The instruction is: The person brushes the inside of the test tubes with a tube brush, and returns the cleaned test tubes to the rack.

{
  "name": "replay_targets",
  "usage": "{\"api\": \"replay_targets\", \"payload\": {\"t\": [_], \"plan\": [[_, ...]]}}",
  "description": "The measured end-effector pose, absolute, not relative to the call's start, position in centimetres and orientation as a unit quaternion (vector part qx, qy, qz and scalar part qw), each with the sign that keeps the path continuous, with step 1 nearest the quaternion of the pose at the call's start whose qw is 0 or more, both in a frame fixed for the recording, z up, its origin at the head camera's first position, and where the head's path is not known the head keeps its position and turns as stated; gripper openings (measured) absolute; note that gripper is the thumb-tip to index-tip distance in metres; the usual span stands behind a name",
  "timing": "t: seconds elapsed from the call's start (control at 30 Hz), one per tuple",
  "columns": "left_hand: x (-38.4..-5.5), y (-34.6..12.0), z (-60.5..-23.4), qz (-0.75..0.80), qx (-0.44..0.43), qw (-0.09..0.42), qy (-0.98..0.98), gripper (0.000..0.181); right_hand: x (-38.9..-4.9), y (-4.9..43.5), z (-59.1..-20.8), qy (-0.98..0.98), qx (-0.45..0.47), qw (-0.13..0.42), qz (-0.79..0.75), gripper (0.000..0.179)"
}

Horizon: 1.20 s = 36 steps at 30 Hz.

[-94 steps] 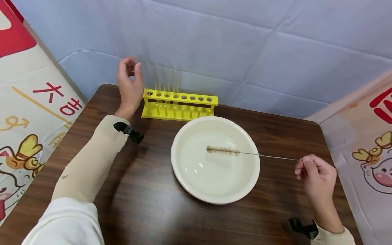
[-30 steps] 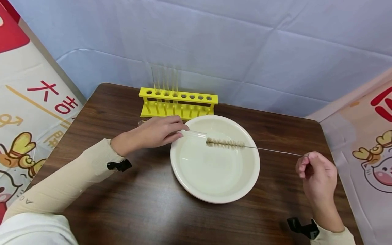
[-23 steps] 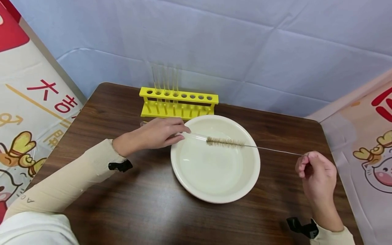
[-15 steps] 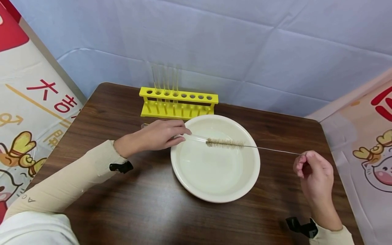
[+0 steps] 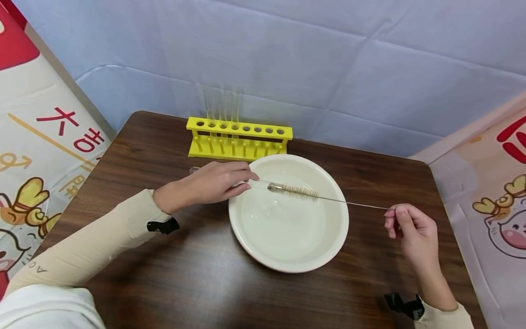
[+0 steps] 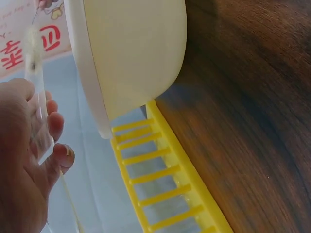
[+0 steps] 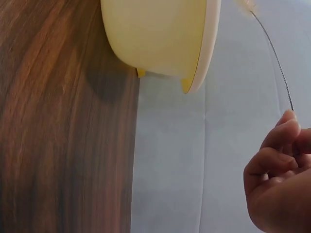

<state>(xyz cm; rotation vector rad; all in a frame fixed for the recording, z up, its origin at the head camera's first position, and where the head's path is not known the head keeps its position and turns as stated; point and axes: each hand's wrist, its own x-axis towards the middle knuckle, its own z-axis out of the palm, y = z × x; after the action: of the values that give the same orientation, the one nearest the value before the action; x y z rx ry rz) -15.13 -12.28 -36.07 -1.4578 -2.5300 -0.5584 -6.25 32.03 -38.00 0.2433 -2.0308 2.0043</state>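
Note:
My left hand (image 5: pixel 218 183) holds a clear glass test tube (image 6: pixel 41 97) over the left rim of a white basin (image 5: pixel 287 267). The tube's mouth faces right, and its rear end shows behind the wrist. A test tube brush (image 5: pixel 302 192) has the tip of its tan bristles inside that mouth, while the rest of the bristles stay outside. My right hand (image 5: pixel 417 237), to the right of the basin, pinches the end of the brush's thin twisted wire handle between thumb and forefinger. Water lies in the basin beneath tube and brush, with ripples on it.
Behind the basin a yellow test tube rack (image 5: pixel 240 153) stands close to the wall cloth. Three clear test tubes (image 5: pixel 223 107) stand upright in its left part. The dark wooden table (image 5: pixel 197 283) has printed cloths at both sides.
My left hand has brought the test tube from the rack to the basin. My right hand has moved left, and the brush tip has gone into the tube's mouth.

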Motion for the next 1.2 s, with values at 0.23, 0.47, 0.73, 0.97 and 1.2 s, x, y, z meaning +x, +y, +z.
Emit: {"api": "replay_targets", "payload": {"t": [0.23, 0.47, 0.73, 0.97, 1.2], "plan": [[-15.1, -11.9, -36.3, -0.185, -0.492, 0.086, -0.847, 0.025, -6.6, 32.0, -38.4, -0.776, 0.138, 0.179, 0.588, 0.02], [-14.9, -11.4, -35.8, -0.185, -0.491, 0.084, -0.847, 0.025, -7.1, 31.9, -38.5, -0.839, 0.167, 0.248, 0.454, 0.016], [-14.9, -11.0, -35.8, -0.186, -0.5, 0.082, -0.842, 0.023, -7.6, 31.2, -37.9, -0.841, 0.237, 0.359, 0.328, 0.036], [-14.8, -10.7, -35.9, -0.179, -0.507, 0.079, -0.839, 0.024, -8.0, 30.7, -38.3, -0.828, 0.26, 0.391, 0.306, 0.053], [-14.8, -10.4, -35.8, -0.175, -0.51, 0.087, -0.838, 0.025, -8.2, 30.4, -38.5, -0.833, 0.274, 0.375, 0.302, 0.053]]}}
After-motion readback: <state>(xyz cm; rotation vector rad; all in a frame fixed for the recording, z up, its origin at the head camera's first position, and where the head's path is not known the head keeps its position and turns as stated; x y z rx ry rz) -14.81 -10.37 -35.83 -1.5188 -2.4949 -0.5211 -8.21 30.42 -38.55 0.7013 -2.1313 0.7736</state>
